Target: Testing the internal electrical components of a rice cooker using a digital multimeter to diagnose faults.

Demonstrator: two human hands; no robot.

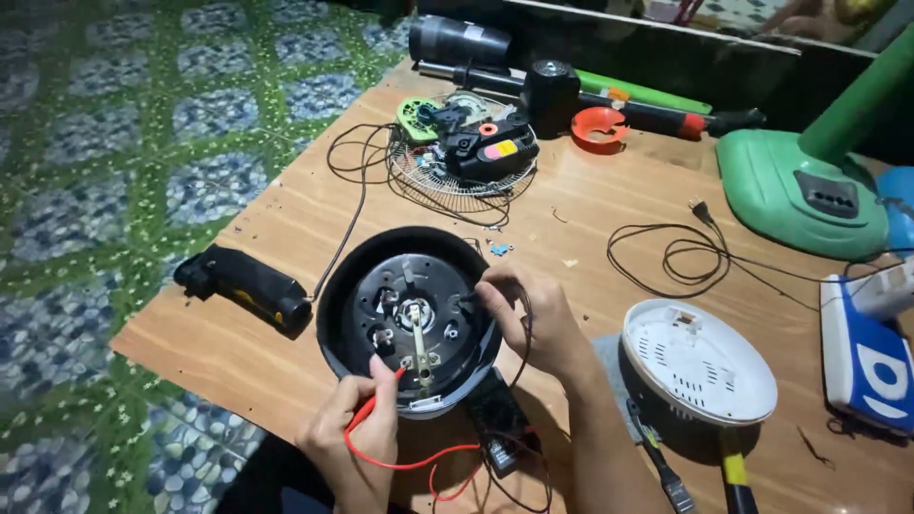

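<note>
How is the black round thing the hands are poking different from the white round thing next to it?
The black round base is dark and deep like a bowl, with metal parts showing inside; the white round cover is pale, shallower, with slots and ribs. The left hand touches a red probe to the black one and the right hand rests on its rim; nobody touches the white one. Both are round and lie on the wooden table.

Blue-white box [866, 357], table's right edge
</note>
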